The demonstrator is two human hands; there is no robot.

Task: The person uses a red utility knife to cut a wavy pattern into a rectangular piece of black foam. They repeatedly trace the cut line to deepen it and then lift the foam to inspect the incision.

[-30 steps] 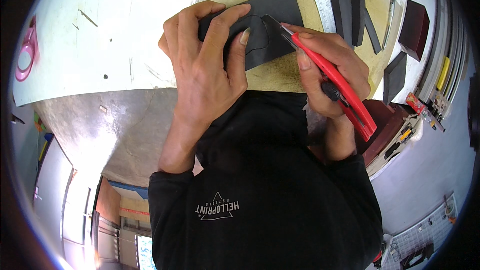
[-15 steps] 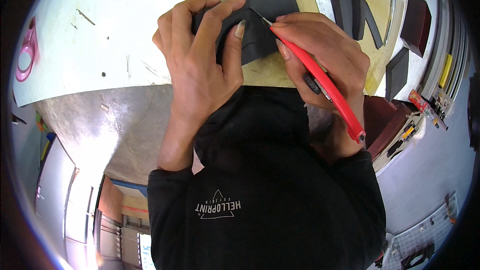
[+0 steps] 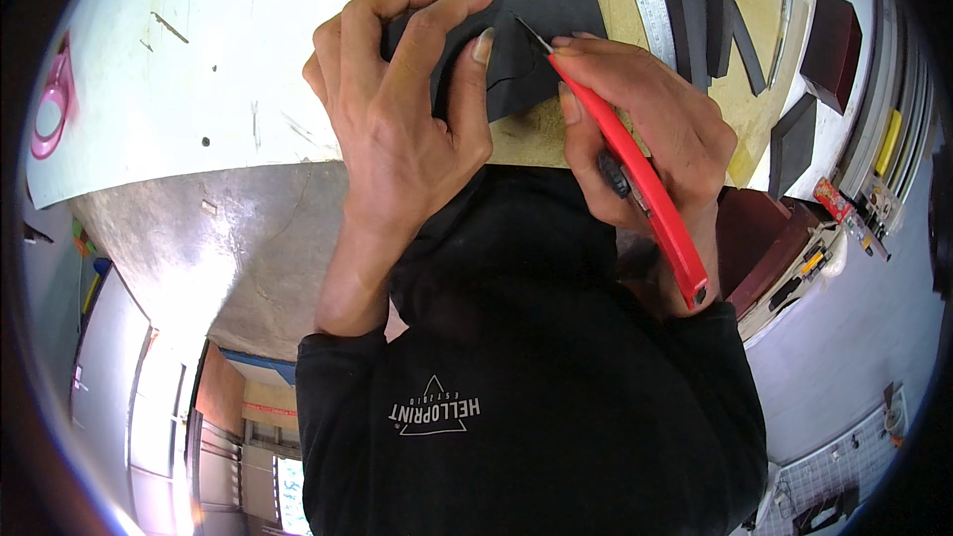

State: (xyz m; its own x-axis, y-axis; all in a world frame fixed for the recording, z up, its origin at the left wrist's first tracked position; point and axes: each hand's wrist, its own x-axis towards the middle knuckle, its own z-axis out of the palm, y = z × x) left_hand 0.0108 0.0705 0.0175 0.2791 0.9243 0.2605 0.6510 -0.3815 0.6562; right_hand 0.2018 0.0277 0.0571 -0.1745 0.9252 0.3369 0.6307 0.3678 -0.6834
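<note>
A dark grey sheet, which looks like foam, lies on a yellowish mat; a curved line, perhaps a cut, runs across it. My left hand is bent over the sheet's left part, fingertips and thumb pressing it down. In my right hand is a red utility knife with a black slider, gripped like a pen. The knife's thin blade slants toward the left and its tip meets the sheet near the curved line, just right of my left fingertips.
Right of the sheet lie a metal ruler and several dark strips. Farther right are a dark red block and a flat dark piece. A pink tape dispenser rests at the table's far left edge.
The knife has moved slightly right, its handle end swinging lower and to the left. The sheet and my left hand have shifted slightly; my left hand still presses the sheet.
</note>
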